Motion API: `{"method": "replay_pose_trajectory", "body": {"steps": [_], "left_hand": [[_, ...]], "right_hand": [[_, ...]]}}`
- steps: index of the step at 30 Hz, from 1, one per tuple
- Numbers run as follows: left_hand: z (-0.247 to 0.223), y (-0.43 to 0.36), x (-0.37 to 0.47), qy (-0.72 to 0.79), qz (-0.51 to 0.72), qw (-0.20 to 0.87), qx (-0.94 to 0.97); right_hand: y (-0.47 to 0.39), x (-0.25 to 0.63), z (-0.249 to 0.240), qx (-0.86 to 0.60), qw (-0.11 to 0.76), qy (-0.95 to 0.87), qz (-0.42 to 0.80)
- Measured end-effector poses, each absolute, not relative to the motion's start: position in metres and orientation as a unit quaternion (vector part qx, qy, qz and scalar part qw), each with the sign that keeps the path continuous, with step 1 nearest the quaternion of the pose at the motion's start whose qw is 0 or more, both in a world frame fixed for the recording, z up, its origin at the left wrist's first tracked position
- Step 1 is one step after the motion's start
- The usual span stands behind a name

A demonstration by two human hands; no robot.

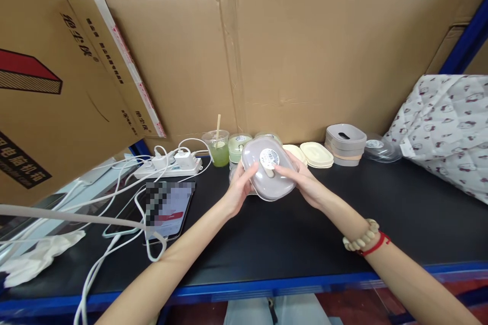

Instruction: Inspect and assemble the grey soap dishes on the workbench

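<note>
Held by its side edges between half-curled hands [270,183]: grey lidded container [267,183], above black worktop [305,238].

I counted one rounded-square grey plastic container with a clear cover [280,183], two green plastic containers with clear lids [237,143], two piles of flat cream plastic pieces [317,154] and one stack of grey plastic containers [345,143]. Toward the back edge of the black tabletop [236,249], I saw one clear plastic cup [220,154] and one white plastic power strip [168,169].
</note>
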State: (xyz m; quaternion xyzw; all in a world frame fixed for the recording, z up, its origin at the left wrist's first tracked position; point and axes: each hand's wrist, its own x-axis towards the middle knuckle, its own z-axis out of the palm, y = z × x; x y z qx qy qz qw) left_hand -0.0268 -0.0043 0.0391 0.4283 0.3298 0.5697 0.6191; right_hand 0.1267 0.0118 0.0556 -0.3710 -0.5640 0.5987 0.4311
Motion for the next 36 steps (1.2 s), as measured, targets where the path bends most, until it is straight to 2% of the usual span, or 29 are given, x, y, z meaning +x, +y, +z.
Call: {"method": "replay_pose_trajectory", "body": {"steps": [5,9,18,36], "left_hand": [[0.040,-0.008,-0.022,0.329,0.534,0.693,0.357],[0.043,-0.012,-0.020,0.346,0.551,0.687,0.324],[0.047,-0.016,-0.019,0.328,0.545,0.701,0.322],[0.050,-0.018,-0.019,0.338,0.569,0.700,0.268]], "right_hand": [[0.011,0.124,0.055,-0.418,0.389,-0.500,0.652],[0.013,0.125,0.053,-0.399,0.375,-0.584,0.600],[0.015,0.126,0.058,-0.399,0.399,-0.621,0.545],[0.013,0.127,0.057,-0.399,0.361,-0.600,0.592]]}}
